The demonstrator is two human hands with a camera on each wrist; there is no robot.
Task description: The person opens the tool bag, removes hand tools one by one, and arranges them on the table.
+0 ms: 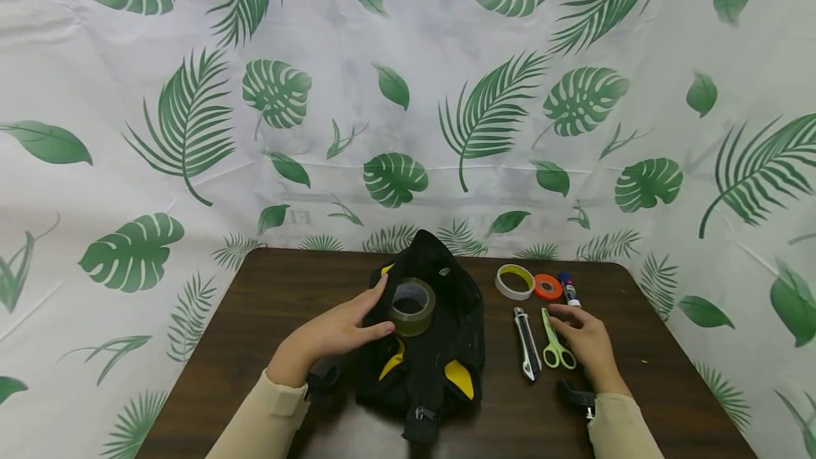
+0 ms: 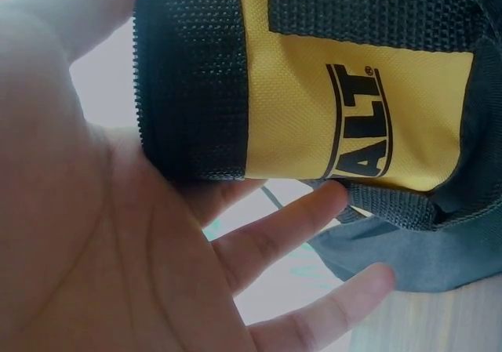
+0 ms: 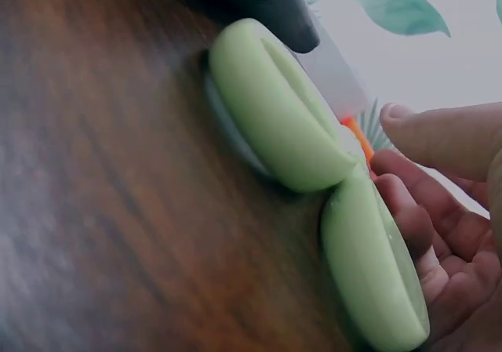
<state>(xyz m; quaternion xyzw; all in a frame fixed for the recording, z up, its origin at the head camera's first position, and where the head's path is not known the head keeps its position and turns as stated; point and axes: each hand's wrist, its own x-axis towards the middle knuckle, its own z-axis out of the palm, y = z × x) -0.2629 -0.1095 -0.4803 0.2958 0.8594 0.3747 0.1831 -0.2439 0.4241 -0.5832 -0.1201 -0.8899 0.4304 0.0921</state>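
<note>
A black bag with yellow panels point(image 1: 459, 377) stands on the table, its mouth upward. My left hand point(image 1: 341, 328) grips its left edge, the zippered rim point(image 2: 192, 78) between thumb and fingers. A roll of brown packing tape point(image 1: 413, 321) sits in the bag's mouth, near that thumb. On the right, green-handled scissors point(image 1: 559, 355) lie on the table with the handles toward me. My right hand point(image 1: 588, 346) is right beside them, fingertips close to the blades. In the right wrist view the thumb is apart from the curled fingers, and the scissor handles point(image 3: 274, 109) fill the middle.
A box cutter point(image 1: 527, 344) lies between bag and scissors. Behind are a white tape roll with a yellow core point(image 1: 503, 288), an orange tape roll point(image 1: 548, 294) and a blue-capped glue stick point(image 1: 569, 290). A leaf-print sheet point(image 1: 338, 218) hangs along the table's far edge.
</note>
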